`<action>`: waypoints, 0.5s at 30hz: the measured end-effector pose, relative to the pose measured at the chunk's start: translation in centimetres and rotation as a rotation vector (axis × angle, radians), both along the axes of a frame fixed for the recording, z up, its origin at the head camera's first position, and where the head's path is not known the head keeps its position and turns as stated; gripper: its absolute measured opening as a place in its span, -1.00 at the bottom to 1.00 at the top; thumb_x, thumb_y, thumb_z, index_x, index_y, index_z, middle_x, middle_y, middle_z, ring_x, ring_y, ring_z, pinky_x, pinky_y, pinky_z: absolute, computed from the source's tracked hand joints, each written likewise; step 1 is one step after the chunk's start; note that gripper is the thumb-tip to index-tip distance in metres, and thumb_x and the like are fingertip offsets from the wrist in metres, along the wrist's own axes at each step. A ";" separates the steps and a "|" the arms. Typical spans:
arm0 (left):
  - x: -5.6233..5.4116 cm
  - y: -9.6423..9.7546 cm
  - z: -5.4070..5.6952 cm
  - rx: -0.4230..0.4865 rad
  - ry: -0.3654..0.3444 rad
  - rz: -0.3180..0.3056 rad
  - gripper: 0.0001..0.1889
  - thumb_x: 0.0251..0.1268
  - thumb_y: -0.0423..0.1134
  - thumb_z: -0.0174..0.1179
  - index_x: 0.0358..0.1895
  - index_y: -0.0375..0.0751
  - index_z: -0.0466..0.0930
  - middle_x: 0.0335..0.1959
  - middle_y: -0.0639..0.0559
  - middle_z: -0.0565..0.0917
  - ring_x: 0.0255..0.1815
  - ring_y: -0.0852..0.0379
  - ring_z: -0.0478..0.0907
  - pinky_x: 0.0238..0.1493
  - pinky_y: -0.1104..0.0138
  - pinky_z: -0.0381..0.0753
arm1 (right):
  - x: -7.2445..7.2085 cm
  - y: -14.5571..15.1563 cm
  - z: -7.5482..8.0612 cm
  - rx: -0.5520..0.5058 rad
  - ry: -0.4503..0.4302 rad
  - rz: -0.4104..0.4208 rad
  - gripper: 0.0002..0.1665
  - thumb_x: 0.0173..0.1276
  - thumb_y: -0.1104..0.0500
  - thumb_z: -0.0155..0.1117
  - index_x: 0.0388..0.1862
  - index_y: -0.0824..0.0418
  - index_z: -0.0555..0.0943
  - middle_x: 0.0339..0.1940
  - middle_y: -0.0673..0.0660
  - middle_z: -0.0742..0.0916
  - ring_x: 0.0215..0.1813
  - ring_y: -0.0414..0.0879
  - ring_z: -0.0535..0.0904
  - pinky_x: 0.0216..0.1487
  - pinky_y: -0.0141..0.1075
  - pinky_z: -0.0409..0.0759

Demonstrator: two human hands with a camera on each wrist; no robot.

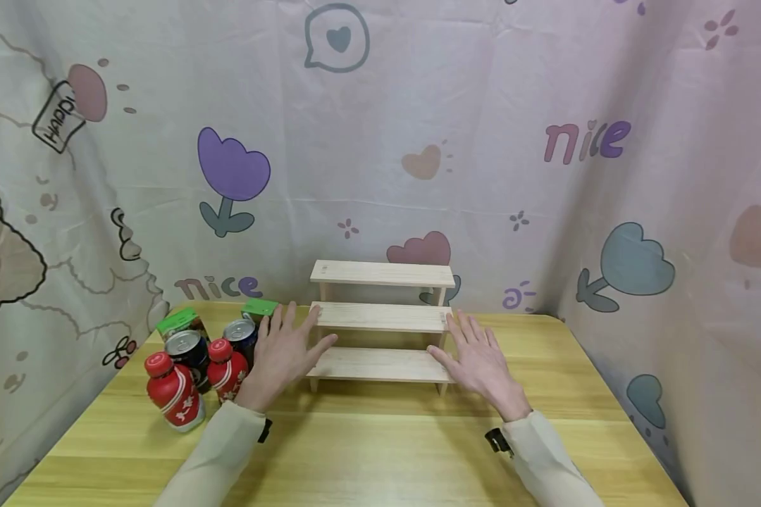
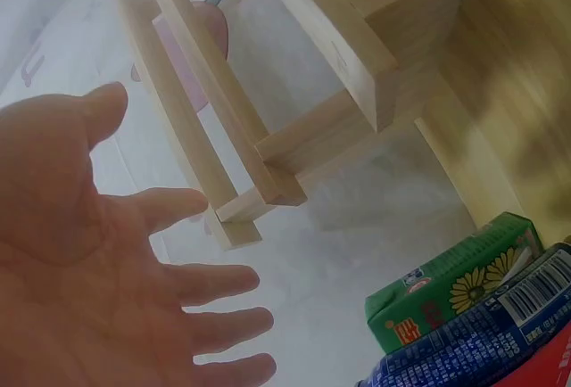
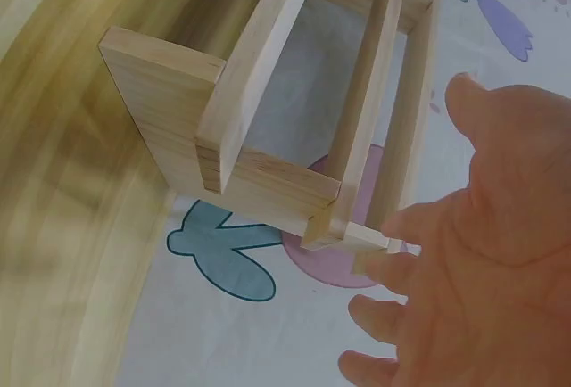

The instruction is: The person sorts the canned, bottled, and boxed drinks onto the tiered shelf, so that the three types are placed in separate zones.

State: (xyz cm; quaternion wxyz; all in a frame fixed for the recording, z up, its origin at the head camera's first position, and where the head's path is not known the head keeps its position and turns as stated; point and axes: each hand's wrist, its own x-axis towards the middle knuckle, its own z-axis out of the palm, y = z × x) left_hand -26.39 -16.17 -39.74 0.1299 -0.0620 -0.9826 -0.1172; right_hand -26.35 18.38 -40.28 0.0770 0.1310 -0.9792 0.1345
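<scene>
A three-tier wooden step shelf (image 1: 380,318) of pale wood stands on the table with bare boards. My left hand (image 1: 283,355) hovers at its left side with fingers straight and spread, palm down, holding nothing. On the other side my right hand (image 1: 482,362) mirrors it, fingers extended by the board ends. In the left wrist view the left palm (image 2: 89,262) faces the shelf's end (image 2: 285,186) with a gap between. The right wrist view has the right palm (image 3: 491,253) beside the shelf's side panel (image 3: 165,106), its fingers overlapping the upper boards.
Left of the shelf stand two red bottles (image 1: 174,394), two dark cans (image 1: 189,355) and two green drink cartons (image 1: 180,322), grouped close to my left forearm. A printed curtain (image 1: 380,141) hangs behind the wooden table (image 1: 393,451) and along both sides.
</scene>
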 end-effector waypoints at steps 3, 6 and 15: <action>0.0 0.0 0.1 0.015 0.040 0.003 -0.22 0.37 0.37 -0.08 0.49 -0.05 0.24 0.45 -0.42 0.22 0.49 -0.41 0.04 0.44 -0.31 -0.04 | -0.2 -0.2 -0.1 -0.030 0.034 -0.003 -0.02 0.46 -0.39 -0.10 0.59 0.21 0.04 0.61 0.26 0.07 0.60 0.25 -0.03 0.54 0.23 -0.14; -0.1 0.1 0.2 0.032 0.083 0.010 -0.25 0.40 0.34 -0.09 0.43 -0.14 0.33 0.36 -0.41 0.35 0.41 -0.39 0.21 0.38 -0.30 0.14 | -0.3 -0.3 -0.1 -0.058 0.091 -0.008 -0.07 0.46 -0.32 -0.02 0.56 0.23 0.11 0.58 0.28 0.17 0.58 0.25 0.06 0.54 0.20 -0.05; 0.3 -0.5 0.6 0.110 0.214 0.015 -0.41 0.40 0.25 0.03 0.17 -0.17 0.60 -0.02 -0.20 0.71 -0.11 -0.17 0.66 -0.24 -0.03 0.66 | -0.5 -0.2 -0.9 -0.310 0.344 0.043 -0.50 0.31 0.03 0.37 0.18 0.21 0.60 0.21 0.26 0.65 0.18 0.19 0.60 0.17 0.09 0.56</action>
